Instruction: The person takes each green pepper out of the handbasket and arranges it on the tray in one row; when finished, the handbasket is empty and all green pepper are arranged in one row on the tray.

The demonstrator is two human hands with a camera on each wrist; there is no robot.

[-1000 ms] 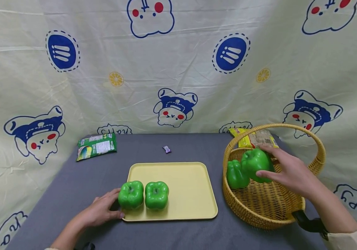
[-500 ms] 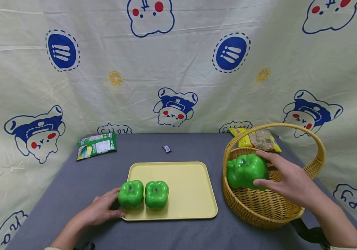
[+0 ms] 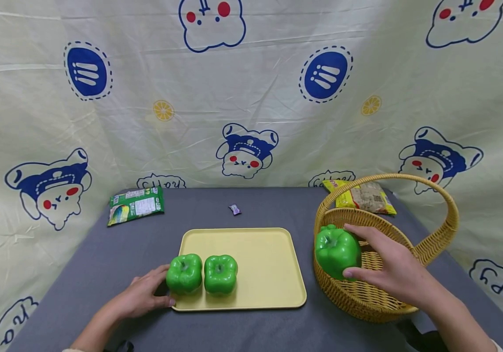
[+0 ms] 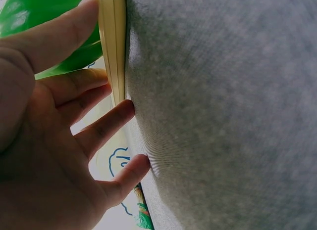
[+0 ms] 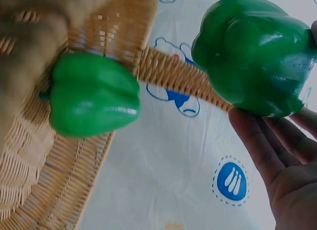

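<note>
My right hand (image 3: pixel 394 269) grips a glossy green bell pepper (image 3: pixel 337 253) between thumb and fingertips, over the left side of the wicker basket (image 3: pixel 370 293). In the right wrist view, another green bell pepper (image 5: pixel 94 96) lies in the basket; from the head it is almost wholly hidden behind the held one. Two more bell peppers, one at the left (image 3: pixel 184 274) and one beside it (image 3: pixel 220 275), sit upright on the left part of the yellow tray (image 3: pixel 264 269). My left hand (image 3: pixel 143 294) touches the tray's left edge with nearly straight fingers, right beside the leftmost pepper.
The basket's tall arched handle (image 3: pixel 451 215) rises at the right. Behind the basket lies a yellow packet (image 3: pixel 367 198); a green packet (image 3: pixel 137 205) is at the back left. A tiny purple wrapper (image 3: pixel 234 209) lies behind the tray. A printed curtain (image 3: pixel 251 107) hangs at the back.
My right hand has carried its bell pepper left and toward me, from inside the basket to its left rim, passing in front of the other pepper. The left hand stays at the tray.
</note>
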